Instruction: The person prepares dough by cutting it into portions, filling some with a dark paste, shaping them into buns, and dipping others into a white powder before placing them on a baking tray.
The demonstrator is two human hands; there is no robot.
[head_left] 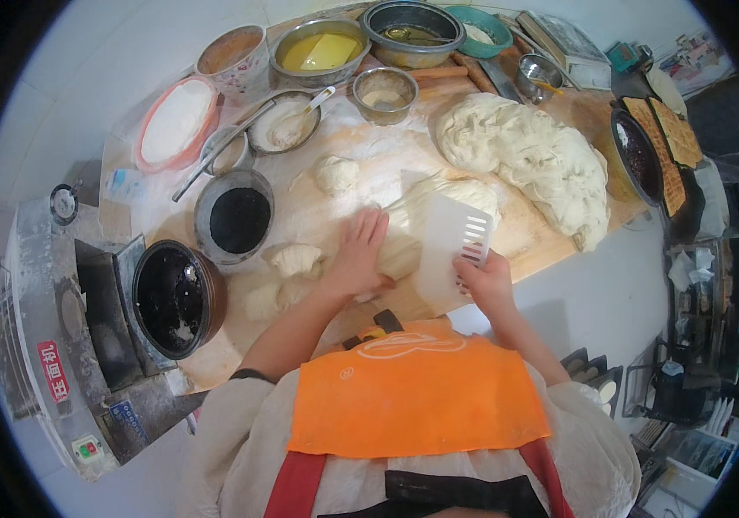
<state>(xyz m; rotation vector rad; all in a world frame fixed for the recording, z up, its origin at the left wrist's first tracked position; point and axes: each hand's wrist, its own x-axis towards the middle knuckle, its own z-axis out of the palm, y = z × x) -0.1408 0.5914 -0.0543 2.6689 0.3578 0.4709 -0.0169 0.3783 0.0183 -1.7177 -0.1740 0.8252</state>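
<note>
My left hand (357, 251) lies on the left end of a smooth, stretched piece of dough (408, 207), fingers extended. In my right hand (486, 281) is a pale flat scraper (447, 237) with slots, held upright against the right part of that dough. Beside my left forearm are smaller dough pieces (296, 259), and a round lump (337, 175) sits farther back. A large wrinkled mass of dough (525, 155) lies behind and right of the scraper.
The floured wooden board (559, 268) holds a bowl of black powder (240, 219), a dark pot (171, 298), a pink basin (175, 121) and several bowls (385, 91) along the back. A metal machine (76, 363) stands at left; flat baked slabs (676, 129) lie at right.
</note>
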